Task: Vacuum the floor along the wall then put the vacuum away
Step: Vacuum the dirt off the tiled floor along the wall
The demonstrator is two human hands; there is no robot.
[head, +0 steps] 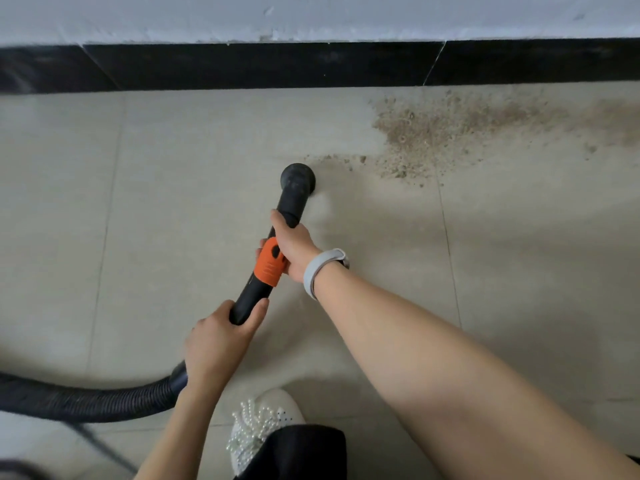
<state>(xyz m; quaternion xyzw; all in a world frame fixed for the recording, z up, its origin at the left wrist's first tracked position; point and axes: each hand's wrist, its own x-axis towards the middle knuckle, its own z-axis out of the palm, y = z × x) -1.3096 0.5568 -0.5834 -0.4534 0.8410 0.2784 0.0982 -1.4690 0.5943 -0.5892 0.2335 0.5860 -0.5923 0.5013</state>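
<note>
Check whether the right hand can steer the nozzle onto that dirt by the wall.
Probably yes: the right hand grips the wand, the nozzle sits beside the dirt, and only bare floor lies between.

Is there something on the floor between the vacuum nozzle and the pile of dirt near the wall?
Nothing visible does. The nozzle sits at the left edge of the dirt; only bare tile and scattered crumbs lie between them. Both hands hold the wand behind it.
</note>
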